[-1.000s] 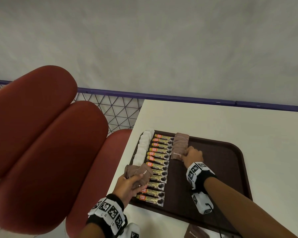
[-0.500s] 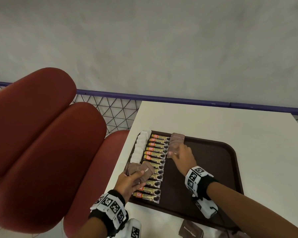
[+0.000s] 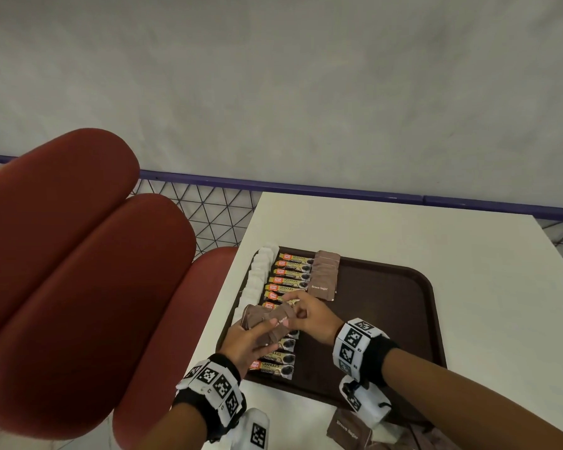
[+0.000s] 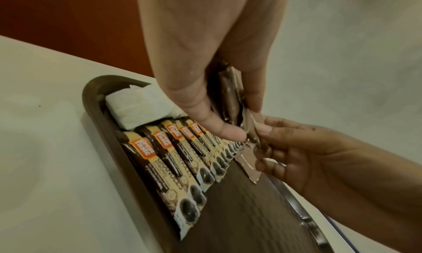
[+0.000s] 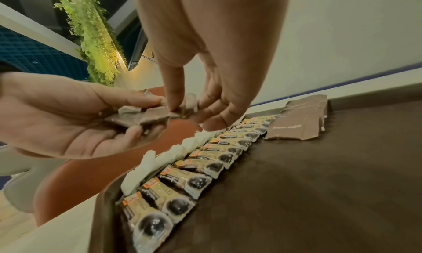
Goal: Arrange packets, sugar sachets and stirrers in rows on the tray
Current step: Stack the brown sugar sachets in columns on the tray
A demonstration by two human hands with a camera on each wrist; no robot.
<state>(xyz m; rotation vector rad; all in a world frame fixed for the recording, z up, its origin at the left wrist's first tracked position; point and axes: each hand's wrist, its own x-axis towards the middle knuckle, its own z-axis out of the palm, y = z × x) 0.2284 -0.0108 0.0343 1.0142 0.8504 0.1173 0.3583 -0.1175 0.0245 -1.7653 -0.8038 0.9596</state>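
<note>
On the brown tray (image 3: 387, 323) lie three rows from left to right: white sachets (image 3: 260, 274), coffee granule packets (image 3: 290, 277) and brown sugar sachets (image 3: 324, 277). My left hand (image 3: 267, 328) hovers over the near end of the coffee row and grips a bundle of brown sugar sachets (image 3: 257, 318). My right hand (image 3: 295, 312) meets it and pinches one sachet (image 4: 250, 130) at the bundle's edge between thumb and forefinger. In the right wrist view the bundle (image 5: 146, 118) rests across the left palm (image 5: 80, 123).
The tray sits on a white table (image 3: 403, 228) beside red seat cushions (image 3: 78, 271). Loose brown sugar sachets (image 3: 348, 430) lie on the table in front of the tray. The tray's right half is bare. A purple rail (image 3: 306, 186) runs behind.
My right hand has left the brown sugar row and come back to the left hand, where it now pinches a sachet from the bundle. The left hand has stayed put.
</note>
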